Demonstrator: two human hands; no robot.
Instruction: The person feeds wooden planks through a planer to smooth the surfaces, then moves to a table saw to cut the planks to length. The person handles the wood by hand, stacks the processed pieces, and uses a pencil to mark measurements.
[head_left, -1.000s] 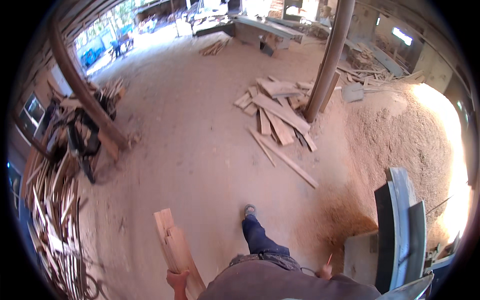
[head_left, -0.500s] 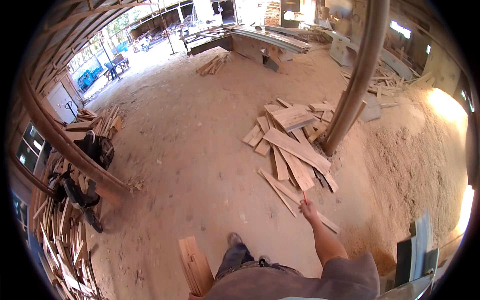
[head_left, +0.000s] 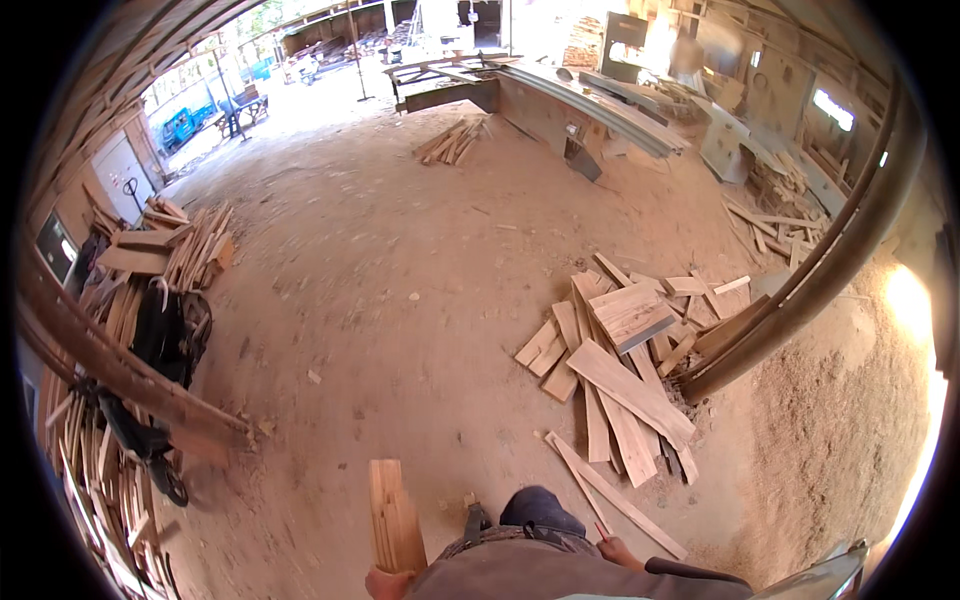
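Observation:
At the lower edge, my left hand (head_left: 388, 583) is closed round the near end of several narrow wooden boards (head_left: 395, 515), carried upright beside my left side. My right hand (head_left: 618, 552) is down by my right hip, its fingers closed on a thin red pencil-like stick (head_left: 601, 529). Two slim wooden strips (head_left: 620, 500) lie on the ground just beyond that hand. Farther off is a loose heap of planks (head_left: 635, 395), crossing one another at many angles, with a wide short board (head_left: 632, 315) on top.
A post (head_left: 800, 335) rises behind the heap, and sawdust (head_left: 820, 440) covers the ground at right. On the left stand another post (head_left: 130, 370), a dark two-wheeler (head_left: 140, 430) and stacked wood strips (head_left: 110, 500). A long metal-edged bench (head_left: 590, 110) is ahead.
My right hand has drawn back from the plank heap to my hip, still with the red stick. My left hand has come more into view with its boards. The view has shifted left.

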